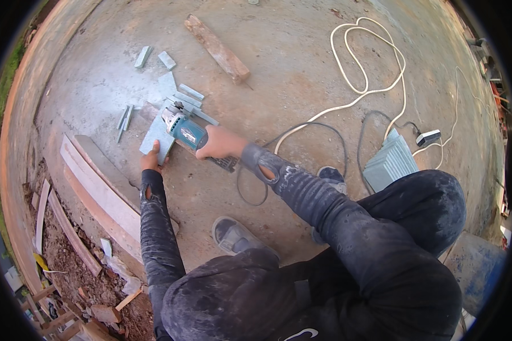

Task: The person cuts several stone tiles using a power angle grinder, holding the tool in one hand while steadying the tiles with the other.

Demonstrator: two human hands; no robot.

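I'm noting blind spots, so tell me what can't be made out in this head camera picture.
All in the head view:
Angle grinder: its disc can't be made out beneath its metal head.
Left hand: its grip underneath, covered by the pale tile.
Tile stack: its near bottom edge, behind the right knee.
Small pale object: cut off by the top edge.

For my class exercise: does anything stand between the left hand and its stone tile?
Nothing visible: the left hand grips the stone tile at its near end. The angle grinder, in the right hand, sits farther along.
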